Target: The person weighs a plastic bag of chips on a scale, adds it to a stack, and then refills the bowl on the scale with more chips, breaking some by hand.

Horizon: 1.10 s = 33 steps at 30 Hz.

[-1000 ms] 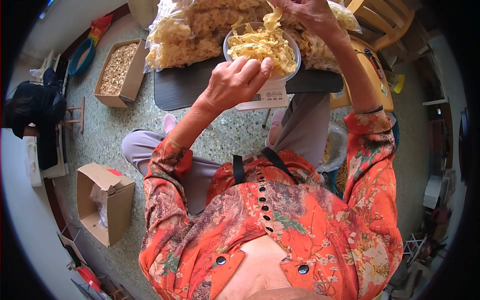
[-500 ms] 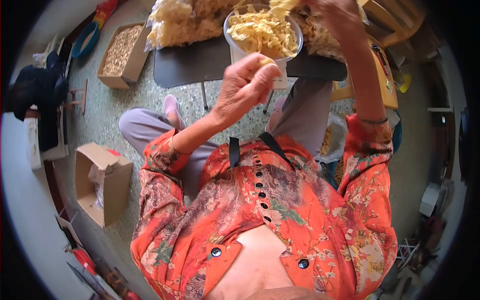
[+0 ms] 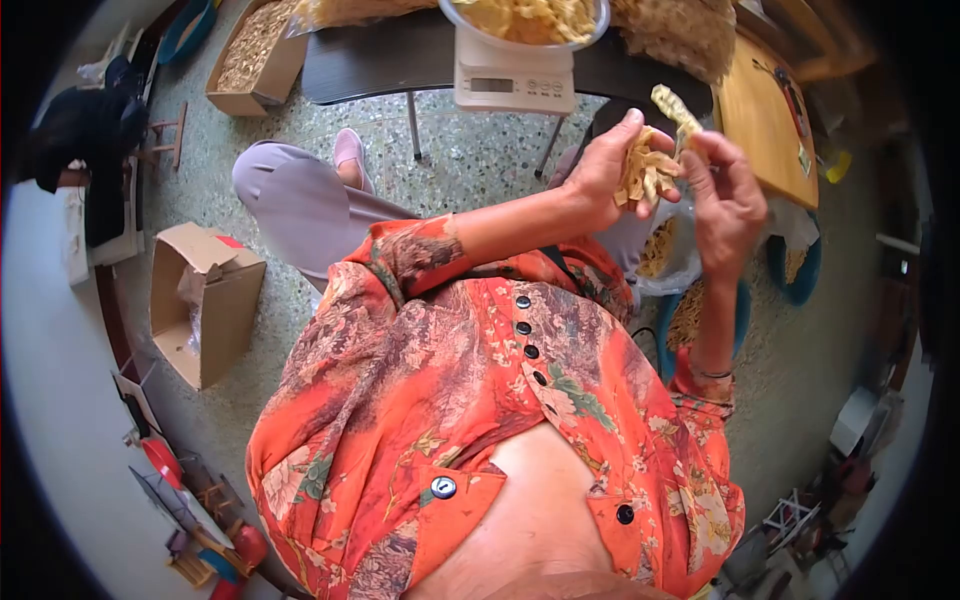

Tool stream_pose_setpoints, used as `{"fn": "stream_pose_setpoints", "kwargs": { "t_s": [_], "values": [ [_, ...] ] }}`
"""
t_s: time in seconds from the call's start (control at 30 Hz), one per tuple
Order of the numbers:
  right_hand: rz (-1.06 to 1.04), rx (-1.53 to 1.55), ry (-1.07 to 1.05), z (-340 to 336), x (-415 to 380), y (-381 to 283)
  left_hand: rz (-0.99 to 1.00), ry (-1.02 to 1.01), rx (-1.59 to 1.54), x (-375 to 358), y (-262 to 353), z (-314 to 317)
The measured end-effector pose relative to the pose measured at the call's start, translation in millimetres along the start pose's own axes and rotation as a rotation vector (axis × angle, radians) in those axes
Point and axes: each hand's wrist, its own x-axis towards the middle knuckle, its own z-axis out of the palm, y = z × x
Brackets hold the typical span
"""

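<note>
My left hand (image 3: 598, 178) is to the right of the kitchen scale, cupped around a small bunch of dried yellowish strips (image 3: 645, 172). Just beside it, my right hand (image 3: 725, 195) pinches one pale, crinkled dried strip (image 3: 677, 112) that points up and to the left. Both hands are close together over my right leg. A digital kitchen scale (image 3: 515, 80) stands at the front edge of the dark table (image 3: 385, 68). On it rests a clear plastic bowl (image 3: 600, 28) of similar yellow pieces, cut off by the top of the view.
Bulging bags of dried pieces (image 3: 680, 40) lie behind the scale. Right of my leg are a plastic bag (image 3: 683, 245) and blue basins (image 3: 742, 318) with dried bits. A wooden board (image 3: 755, 120) is at right. Cardboard boxes (image 3: 228, 325) stand on the left floor.
Both hands have moved from the bowl down to the right and come together. The left now holds a bunch of strips. The view has tilted down, showing more of the scale.
</note>
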Motion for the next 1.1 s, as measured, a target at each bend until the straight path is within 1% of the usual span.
{"fn": "stream_pose_setpoints", "kwargs": {
  "t_s": [0.03,0.07,0.1,0.13,0.17,0.2,0.23,0.33,0.4,0.43,0.5,0.53,0.6,0.63,0.67,0.7,0.73,0.77,0.83,0.87,0.93,0.97,1.0,1.03,1.07,1.1],
  "values": [
    [0.004,-0.048,0.024,4.9,-15.2,18.3,-0.042,0.072,0.024,3.1,-11.6,-4.8],
    [0.018,-0.111,0.063,4.6,-29.4,35.9,-0.034,0.093,0.061,6.5,-22.7,-9.4],
    [-0.053,-0.228,0.098,6.1,-41.2,42.6,-0.046,0.097,0.099,10.6,-37.7,-15.7],
    [-0.133,-0.382,0.161,4.8,-63.1,53.7,-0.149,0.128,0.135,13.0,-60.3,-18.2],
    [-0.094,-0.328,0.195,10.4,-73.5,62.3,-0.148,0.169,0.162,15.9,-70.9,-27.5],
    [-0.077,-0.313,0.234,16.6,-79.9,72.5,-0.118,0.27,0.172,22.8,-78.3,-32.2],
    [-0.121,-0.354,0.28,18.9,-87.7,77.6,-0.152,0.245,0.207,21.6,-81.7,-40.6],
    [-0.079,-0.389,0.335,16.6,-103.5,85.9,-0.239,0.239,0.255,31.0,-89.8,-44.2],
    [-0.007,-0.431,0.387,7.3,-105.5,95.6,-0.352,0.226,0.352,46.5,-96.1,-34.4],
    [-0.015,-0.461,0.412,2.2,-107.8,106.6,-0.403,0.219,0.441,54.5,-98.6,-31.4],
    [0.11,-0.43,0.438,-10.7,-113.8,125.3,-0.503,0.178,0.467,74.3,-112.4,-23.6],
    [0.113,-0.432,0.438,-17.9,-117.2,138.0,-0.506,0.179,0.465,83.7,-118.0,-22.7],
    [0.126,-0.547,0.469,-28.8,-125.8,168.9,-0.662,0.073,0.473,107.9,-131.4,-41.1],
    [0.127,-0.552,0.466,-33.8,-129.5,182.4,-0.664,0.071,0.469,131.1,-142.5,-67.0],
    [0.272,-0.455,0.465,-37.5,-134.6,195.4,-0.645,-0.089,0.641,158.3,-158.0,-105.0],
    [0.413,-0.355,0.465,-40.9,-140.6,209.5,-0.617,-0.253,0.814,174.2,-165.0,-123.9],
    [0.465,-0.406,0.413,-45.6,-149.6,229.1,-0.744,-0.204,0.75,180.4,-160.5,-119.6],
    [0.465,-0.408,0.412,-49.5,-159.8,246.7,-0.744,-0.205,0.747,176.2,-156.6,-106.8],
    [0.543,-0.693,0.367,-54.1,-170.4,275.0,-0.603,-0.038,0.817,161.0,-140.0,-84.4],
    [0.498,-0.727,0.365,-58.5,-172.7,280.1,-0.57,-0.018,0.821,167.5,-140.3,-94.1],
    [0.442,-0.729,0.33,-61.9,-162.7,269.3,-0.495,-0.282,0.928,185.4,-148.2,-126.1],
    [0.374,-0.659,0.332,-64.2,-156.9,271.7,-0.269,-0.637,1.267,187.2,-138.5,-121.2],
    [0.293,-0.708,0.335,-61.9,-142.0,255.7,-0.025,-0.982,1.61,184.1,-131.3,-110.9],
    [0.265,-0.672,0.347,-57.7,-125.9,237.4,0.162,-0.817,1.367,176.5,-145.5,-119.1],
    [0.277,-0.615,0.339,-57.7,-106.2,216.8,-0.167,-0.537,1.06,143.0,-122.8,-85.1],
    [0.191,-0.556,0.359,-52.4,-89.6,196.7,-0.454,-0.274,0.702,102.1,-92.1,-40.6]
  ]
}}
